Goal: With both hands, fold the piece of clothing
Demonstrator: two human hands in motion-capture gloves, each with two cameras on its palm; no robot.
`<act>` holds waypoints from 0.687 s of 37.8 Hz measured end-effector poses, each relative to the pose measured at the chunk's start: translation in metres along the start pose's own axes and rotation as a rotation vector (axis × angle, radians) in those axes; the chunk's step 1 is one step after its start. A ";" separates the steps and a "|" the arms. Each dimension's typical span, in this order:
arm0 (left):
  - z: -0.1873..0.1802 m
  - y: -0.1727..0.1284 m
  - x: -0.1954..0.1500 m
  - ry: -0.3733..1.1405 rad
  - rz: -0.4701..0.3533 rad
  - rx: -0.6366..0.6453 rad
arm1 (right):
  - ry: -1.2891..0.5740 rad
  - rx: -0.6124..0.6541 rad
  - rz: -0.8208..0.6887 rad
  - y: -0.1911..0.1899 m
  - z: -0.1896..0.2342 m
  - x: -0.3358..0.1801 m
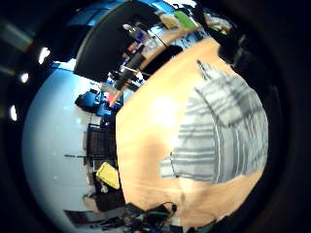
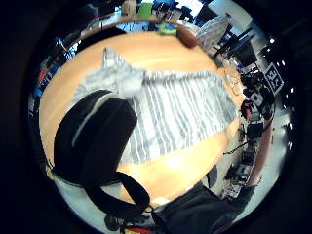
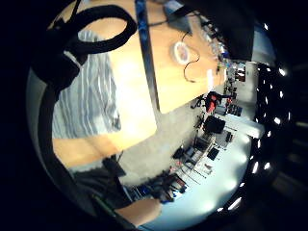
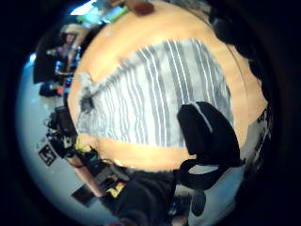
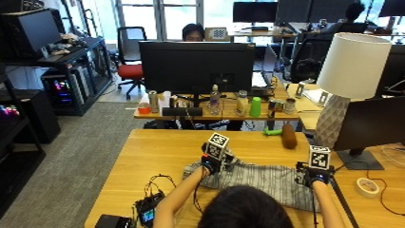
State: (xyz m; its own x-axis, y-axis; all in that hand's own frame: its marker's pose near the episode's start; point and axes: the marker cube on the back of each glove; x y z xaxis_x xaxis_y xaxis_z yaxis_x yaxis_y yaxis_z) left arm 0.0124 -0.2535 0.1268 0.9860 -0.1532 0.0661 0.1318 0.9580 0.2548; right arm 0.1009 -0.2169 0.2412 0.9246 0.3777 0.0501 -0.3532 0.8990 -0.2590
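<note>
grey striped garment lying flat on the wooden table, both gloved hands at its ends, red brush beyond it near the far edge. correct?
Not quite: the brush is brown, not red, as the outside view shows. The grey striped garment does lie on the wooden table, left hand and right hand at its ends.

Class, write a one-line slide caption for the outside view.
Seated person's left hand and right hand at opposite ends of a striped garment on a wooden table.

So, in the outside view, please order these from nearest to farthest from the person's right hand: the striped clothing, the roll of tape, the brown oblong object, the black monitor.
1. striped clothing, at the right hand.
2. roll of tape, on the table to its right.
3. brown oblong object, farther up the table.
4. black monitor, on the desk beyond.
</note>
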 end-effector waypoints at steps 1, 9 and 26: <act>0.000 0.014 0.001 0.011 -0.007 -0.065 | 0.002 -0.036 0.004 0.002 0.009 0.003; 0.046 0.071 -0.006 0.138 -0.109 -0.506 | -0.042 -0.386 0.073 0.017 0.081 0.017; 0.086 0.087 -0.003 0.162 -0.107 -0.871 | -0.053 -0.312 0.126 0.004 0.116 0.008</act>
State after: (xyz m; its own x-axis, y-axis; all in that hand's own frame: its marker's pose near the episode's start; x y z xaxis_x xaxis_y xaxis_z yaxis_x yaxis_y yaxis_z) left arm 0.0119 -0.1909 0.2320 0.9575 -0.2798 -0.0700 0.1902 0.7950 -0.5760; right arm 0.0906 -0.1846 0.3522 0.8647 0.5001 0.0463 -0.3963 0.7360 -0.5489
